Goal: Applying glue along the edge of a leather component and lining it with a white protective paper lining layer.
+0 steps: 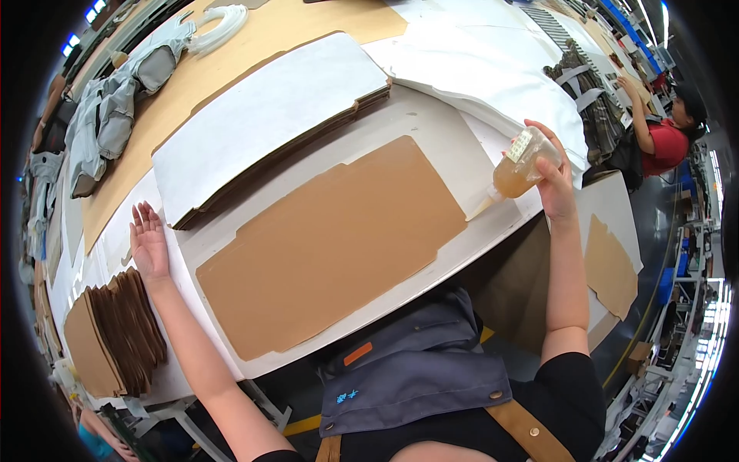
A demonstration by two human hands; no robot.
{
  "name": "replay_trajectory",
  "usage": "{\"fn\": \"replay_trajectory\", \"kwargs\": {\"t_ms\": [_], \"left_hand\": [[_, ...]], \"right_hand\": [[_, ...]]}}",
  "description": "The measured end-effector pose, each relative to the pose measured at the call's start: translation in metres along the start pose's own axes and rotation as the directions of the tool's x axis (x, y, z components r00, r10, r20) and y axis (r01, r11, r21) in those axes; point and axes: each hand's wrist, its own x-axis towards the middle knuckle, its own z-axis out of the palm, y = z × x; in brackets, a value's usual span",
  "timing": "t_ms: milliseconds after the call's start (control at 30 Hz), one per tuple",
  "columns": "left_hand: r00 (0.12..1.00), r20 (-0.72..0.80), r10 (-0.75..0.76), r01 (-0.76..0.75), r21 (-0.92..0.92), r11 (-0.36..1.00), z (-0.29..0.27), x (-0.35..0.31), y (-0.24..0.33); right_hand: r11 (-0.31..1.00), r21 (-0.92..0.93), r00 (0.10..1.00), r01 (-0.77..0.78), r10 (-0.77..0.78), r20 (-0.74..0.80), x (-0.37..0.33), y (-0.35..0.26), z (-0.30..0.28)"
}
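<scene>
My right hand (556, 171) grips a clear squeeze bottle (517, 171) partly filled with amber liquid. Its pale nozzle points down and left, with the tip at the right edge of a large brown cardboard-like panel (331, 250). That panel lies flat on a grey board (439, 123) in front of me. My left hand (148, 239) holds nothing; its fingers are spread, palm up, left of the panel. Close to that hand is the left end of a stack of panels with a white top (269, 115). Below it stands a pile of brown pieces (115, 335).
White sheeting (477, 69) covers the table's far right. Grey fabric items (115, 108) and a white coil (219, 29) lie at the far left. A dark bundle (589, 96) sits at the right, near a person in red (666, 142). A brown piece (610, 266) lies on a lower surface.
</scene>
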Motion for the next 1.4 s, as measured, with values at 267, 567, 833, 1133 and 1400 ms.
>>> {"fn": "replay_trajectory", "kwargs": {"t_ms": [267,567,833,1133,1400], "left_hand": [[1.000,0.015,0.001,-0.002,0.029,1.000,-0.007,0.003,0.002],[1.000,-0.004,0.013,-0.013,0.057,0.998,-0.007,0.006,0.003],[0.999,-0.021,0.028,-0.026,0.082,0.996,-0.009,0.008,0.001],[0.998,-0.046,0.040,-0.035,0.094,0.995,-0.002,0.008,-0.003],[0.996,-0.072,0.048,-0.040,0.111,0.993,0.004,0.005,-0.003]], "right_hand": [[0.990,0.110,0.941,0.088,-0.046,-0.335,-0.076,0.017,-0.004],[0.923,-0.254,0.775,0.288,-0.381,-0.504,-0.127,0.026,0.033],[0.866,-0.423,0.766,0.268,-0.457,-0.451,-0.140,0.031,0.042],[0.884,-0.338,0.799,0.322,-0.446,-0.404,-0.150,0.028,0.079],[0.879,-0.310,0.812,0.363,-0.462,-0.356,-0.159,0.025,0.091]]}}
